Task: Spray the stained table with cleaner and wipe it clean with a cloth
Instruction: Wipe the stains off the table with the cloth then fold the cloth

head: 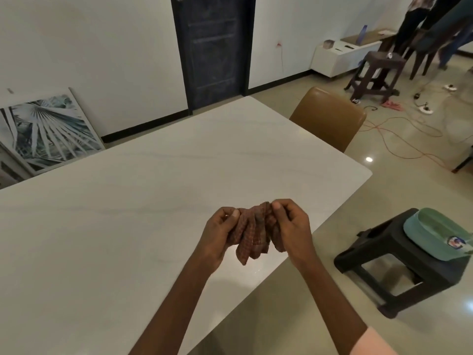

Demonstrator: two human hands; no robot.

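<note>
A bunched red-brown checked cloth (253, 233) hangs between both hands, just above the near right part of the white marble table (128, 201). My left hand (217, 234) pinches its left side and my right hand (291, 229) pinches its right side, thumbs on top. I can make out no stain on the tabletop. A bottle with a blue label (454, 244) lies in a green basin (435, 234) on a dark stool (399, 262) to the right of the table; little of the bottle shows.
A tan chair (330, 119) stands at the table's far right side. A framed palm picture (48, 131) leans on the left wall. Orange cables (399, 149), power strips and more dark stools (376, 73) fill the floor at the back right, where people stand.
</note>
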